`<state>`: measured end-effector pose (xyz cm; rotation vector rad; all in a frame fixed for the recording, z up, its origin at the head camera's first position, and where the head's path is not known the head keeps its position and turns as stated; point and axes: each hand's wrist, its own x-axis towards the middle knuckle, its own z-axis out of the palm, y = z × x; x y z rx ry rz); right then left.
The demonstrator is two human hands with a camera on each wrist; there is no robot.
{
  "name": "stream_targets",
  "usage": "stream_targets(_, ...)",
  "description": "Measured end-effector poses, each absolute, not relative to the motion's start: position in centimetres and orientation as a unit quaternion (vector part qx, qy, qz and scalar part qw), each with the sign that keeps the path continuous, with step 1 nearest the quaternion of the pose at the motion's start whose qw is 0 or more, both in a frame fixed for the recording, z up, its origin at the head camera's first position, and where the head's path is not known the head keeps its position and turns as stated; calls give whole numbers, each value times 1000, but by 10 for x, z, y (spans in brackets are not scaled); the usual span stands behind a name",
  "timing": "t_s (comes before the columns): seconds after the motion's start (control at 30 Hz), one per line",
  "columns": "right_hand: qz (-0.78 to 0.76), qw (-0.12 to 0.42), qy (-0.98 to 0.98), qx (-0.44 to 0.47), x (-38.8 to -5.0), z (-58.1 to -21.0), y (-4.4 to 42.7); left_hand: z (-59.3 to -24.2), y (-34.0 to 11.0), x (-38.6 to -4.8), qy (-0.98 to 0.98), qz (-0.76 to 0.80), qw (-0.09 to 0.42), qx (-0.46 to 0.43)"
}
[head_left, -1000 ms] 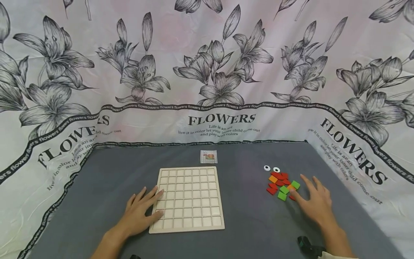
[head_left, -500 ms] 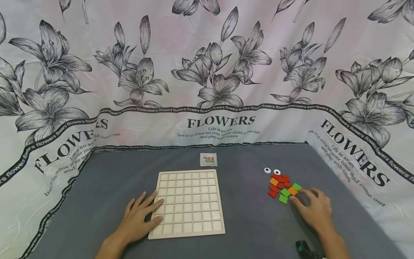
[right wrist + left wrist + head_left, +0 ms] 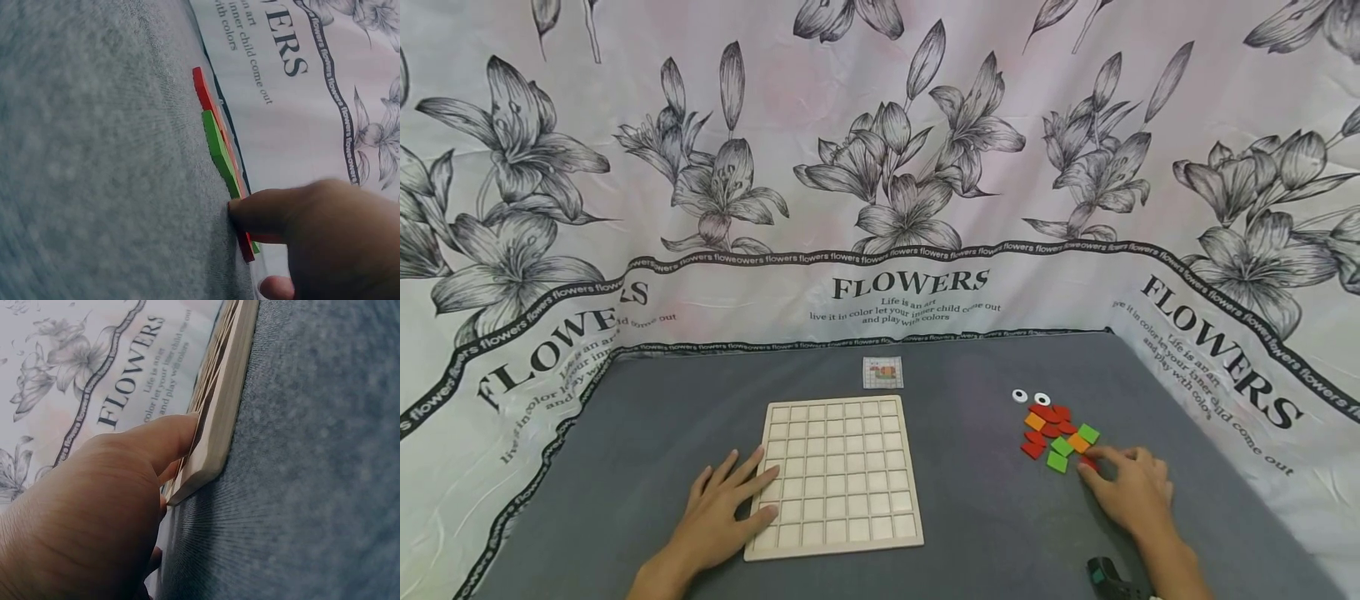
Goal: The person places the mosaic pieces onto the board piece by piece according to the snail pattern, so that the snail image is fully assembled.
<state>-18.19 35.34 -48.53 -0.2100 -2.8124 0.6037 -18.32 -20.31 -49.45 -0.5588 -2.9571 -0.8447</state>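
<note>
My left hand (image 3: 718, 510) lies with spread fingers on the left edge of a pale wooden grid board (image 3: 838, 479). In the left wrist view, the thumb of this hand (image 3: 103, 500) rests against the board's rim (image 3: 226, 419). At the right, thumb and index finger of my right hand (image 3: 1131, 490) pinch a red piece (image 3: 1088, 462) at the near edge of a cluster of flat pieces. Beside it lie orange (image 3: 1078, 443) and green (image 3: 1057, 462) squares. The right wrist view shows the thumb of my hand (image 3: 337, 231) at a red piece (image 3: 245, 247), close to a green one (image 3: 219, 150).
A small card (image 3: 883, 372) with a coloured picture on a grid lies behind the board. Two white rings with dark centres (image 3: 1042, 399) lie behind the red pieces. A black device (image 3: 1105, 575) is near my right wrist. Flower-printed cloth (image 3: 910, 300) surrounds the grey table (image 3: 977, 500).
My right hand's spread thumb and fingers have drawn together round a red piece at the cluster's near right. My left hand remains on the board. The head view has shifted slightly.
</note>
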Motion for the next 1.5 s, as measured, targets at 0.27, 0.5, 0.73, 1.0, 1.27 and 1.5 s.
stream_targets(0.27,201,120,-971,-50,-181,-486,355,-498,-204,-180,-946,-273,-2,-175)
stream_targets(0.5,218,144,-964,-40,-182,-487,354,-500,-204,-182,-945,-278,-5,-174)
stream_targets(0.73,208,115,-968,-80,-182,-481,354,-500,-204,-184,-945,-277,-7,-174)
stream_targets(1.0,197,134,-969,-68,-183,-480,354,-501,-204,-182,-946,-272,1,-176)
stream_targets(1.27,189,114,-974,-55,-186,-476,354,-498,-205,-186,-946,-270,18,-178)
stream_targets(1.5,195,109,-974,-49,-185,-477,355,-498,-204,-186,-948,-263,10,-178)
